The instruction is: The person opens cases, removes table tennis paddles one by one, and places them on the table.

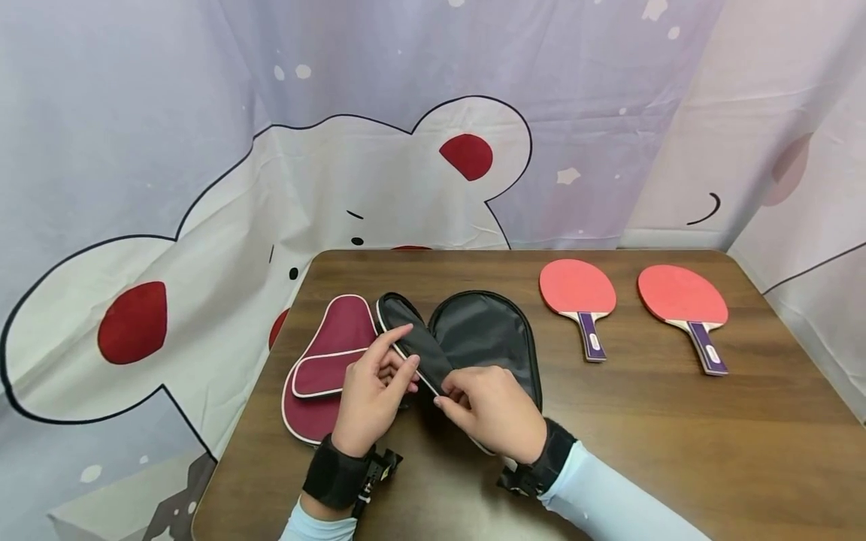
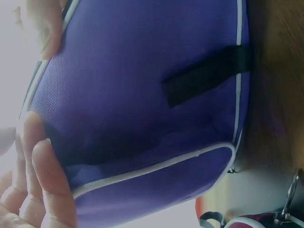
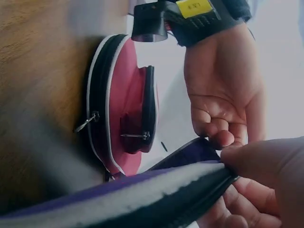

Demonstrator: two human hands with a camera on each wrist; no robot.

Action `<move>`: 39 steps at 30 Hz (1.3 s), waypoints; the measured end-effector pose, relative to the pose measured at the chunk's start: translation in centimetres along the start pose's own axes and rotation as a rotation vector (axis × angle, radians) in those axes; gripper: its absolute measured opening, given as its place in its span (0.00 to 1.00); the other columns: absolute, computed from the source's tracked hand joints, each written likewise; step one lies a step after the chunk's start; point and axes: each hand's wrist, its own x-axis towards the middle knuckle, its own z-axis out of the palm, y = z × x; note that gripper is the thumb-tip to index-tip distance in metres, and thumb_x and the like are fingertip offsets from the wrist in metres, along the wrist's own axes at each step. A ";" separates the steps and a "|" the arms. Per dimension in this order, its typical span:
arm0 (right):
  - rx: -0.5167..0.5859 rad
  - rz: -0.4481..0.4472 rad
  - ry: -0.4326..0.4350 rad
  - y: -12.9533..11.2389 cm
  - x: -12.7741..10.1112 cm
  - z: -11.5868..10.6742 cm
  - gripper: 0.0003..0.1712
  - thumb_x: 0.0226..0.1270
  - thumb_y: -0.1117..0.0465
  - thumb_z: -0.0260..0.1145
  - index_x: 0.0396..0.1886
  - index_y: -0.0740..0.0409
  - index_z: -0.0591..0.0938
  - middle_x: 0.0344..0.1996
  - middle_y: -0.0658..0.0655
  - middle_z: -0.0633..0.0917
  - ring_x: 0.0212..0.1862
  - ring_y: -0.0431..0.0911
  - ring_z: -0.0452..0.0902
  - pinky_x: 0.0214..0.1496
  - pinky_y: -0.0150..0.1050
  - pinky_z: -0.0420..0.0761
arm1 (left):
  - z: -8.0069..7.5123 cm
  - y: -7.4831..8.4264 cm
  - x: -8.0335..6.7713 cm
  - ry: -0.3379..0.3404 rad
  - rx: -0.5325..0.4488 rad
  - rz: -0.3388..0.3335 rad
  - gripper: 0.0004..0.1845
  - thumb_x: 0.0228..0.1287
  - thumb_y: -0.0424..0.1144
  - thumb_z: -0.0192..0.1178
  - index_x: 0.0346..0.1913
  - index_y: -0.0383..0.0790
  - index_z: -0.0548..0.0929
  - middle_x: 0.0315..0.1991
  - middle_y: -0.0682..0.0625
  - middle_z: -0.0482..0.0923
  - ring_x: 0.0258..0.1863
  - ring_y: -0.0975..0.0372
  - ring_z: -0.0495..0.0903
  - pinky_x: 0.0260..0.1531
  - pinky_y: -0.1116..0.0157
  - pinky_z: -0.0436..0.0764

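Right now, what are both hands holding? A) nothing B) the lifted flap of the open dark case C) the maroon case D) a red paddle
B: the left hand and right hand both pinch the raised flap of the open dark case, while the maroon case lies beside it and the two paddles lie untouched at the far right of the table.

Pale blue sleeves (image 1: 609,500) down to both wrists. Black wrist strap (image 1: 334,475) behind the left hand (image 1: 370,394), a small black camera mount with a yellow label (image 3: 194,6) clipped beneath. Matching black band (image 1: 549,455) behind the right hand (image 1: 492,409). Bare fingers, short nails.
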 end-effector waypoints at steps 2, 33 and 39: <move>0.032 0.034 0.015 0.2 0.0 -0.4 0.06 0.69 0.61 0.81 0.34 0.51 0.90 0.27 0.41 0.87 0.29 0.28 0.80 0.31 0.29 0.81 | 0.0 0.1 0.0 -0.004 -0.008 -0.001 0.28 0.79 0.36 0.69 0.77 0.48 0.79 0.32 0.50 0.88 0.28 0.58 0.90 0.30 0.64 0.88; 0.068 0.435 0.197 6.8 -3.4 -3.6 0.05 0.74 0.59 0.77 0.36 0.53 0.90 0.29 0.46 0.88 0.29 0.37 0.83 0.33 0.36 0.82 | 1.1 -0.4 -0.4 -0.080 0.114 -0.001 0.14 0.74 0.33 0.73 0.58 0.44 0.91 0.37 0.59 0.87 0.32 0.67 0.85 0.33 0.67 0.86; 0.039 0.454 0.191 8.0 -3.8 -3.8 0.05 0.74 0.59 0.76 0.37 0.55 0.91 0.29 0.47 0.88 0.31 0.39 0.83 0.36 0.38 0.83 | 1.2 -0.3 -0.3 -0.080 0.123 -0.012 0.14 0.74 0.33 0.73 0.59 0.45 0.91 0.37 0.59 0.87 0.32 0.67 0.85 0.33 0.67 0.86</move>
